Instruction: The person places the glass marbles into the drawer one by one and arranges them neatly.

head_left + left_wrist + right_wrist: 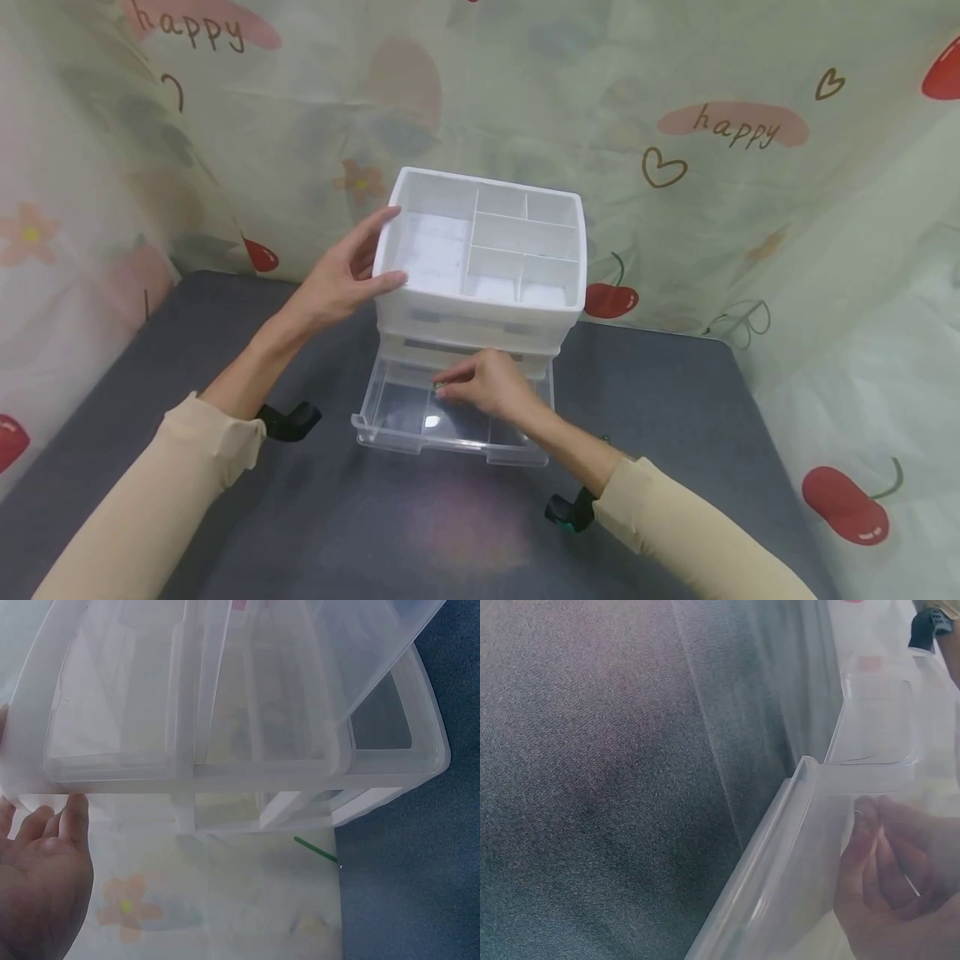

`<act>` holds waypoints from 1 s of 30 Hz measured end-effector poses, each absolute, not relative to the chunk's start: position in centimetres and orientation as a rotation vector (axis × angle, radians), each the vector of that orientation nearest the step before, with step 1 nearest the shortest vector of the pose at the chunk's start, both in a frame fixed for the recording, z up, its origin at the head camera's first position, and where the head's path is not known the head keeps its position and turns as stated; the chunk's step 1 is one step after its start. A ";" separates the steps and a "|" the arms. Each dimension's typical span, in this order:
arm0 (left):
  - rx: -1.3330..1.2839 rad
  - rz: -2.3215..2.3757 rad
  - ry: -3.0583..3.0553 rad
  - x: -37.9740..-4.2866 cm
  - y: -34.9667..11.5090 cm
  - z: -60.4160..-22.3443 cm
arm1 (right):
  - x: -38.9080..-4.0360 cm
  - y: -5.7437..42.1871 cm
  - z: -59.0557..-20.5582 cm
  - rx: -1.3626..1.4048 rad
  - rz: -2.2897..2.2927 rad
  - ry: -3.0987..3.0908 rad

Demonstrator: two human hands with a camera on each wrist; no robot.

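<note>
The left hand grips the white organizer at its right, thumb and fingers set apart on the rim. The right hand pinches a small item, too small to identify, at its fingertips; the extended clear drawer lies beneath this hand.

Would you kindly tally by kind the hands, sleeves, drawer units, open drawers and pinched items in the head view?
Left hand, right hand: 2 hands
Left sleeve, right sleeve: 2 sleeves
Drawer unit: 1
Open drawer: 1
Pinched item: 1
Total: 7
</note>
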State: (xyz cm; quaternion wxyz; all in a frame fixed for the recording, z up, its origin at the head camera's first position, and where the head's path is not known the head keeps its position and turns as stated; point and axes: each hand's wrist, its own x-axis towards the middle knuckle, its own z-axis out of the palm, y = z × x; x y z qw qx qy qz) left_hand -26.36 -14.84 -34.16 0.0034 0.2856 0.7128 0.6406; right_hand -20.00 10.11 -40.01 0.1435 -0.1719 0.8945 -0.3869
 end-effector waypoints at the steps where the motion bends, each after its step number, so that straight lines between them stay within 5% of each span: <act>1: 0.898 2.010 2.232 -26.4 -14.8 -34.2 | -20.0 10.1 -40.0 -0.494 -1.110 2.582; 30: 0.899 1.985 2.254 -26.4 -15.0 -34.2 | -19.9 10.4 -39.7 -0.438 -1.259 2.447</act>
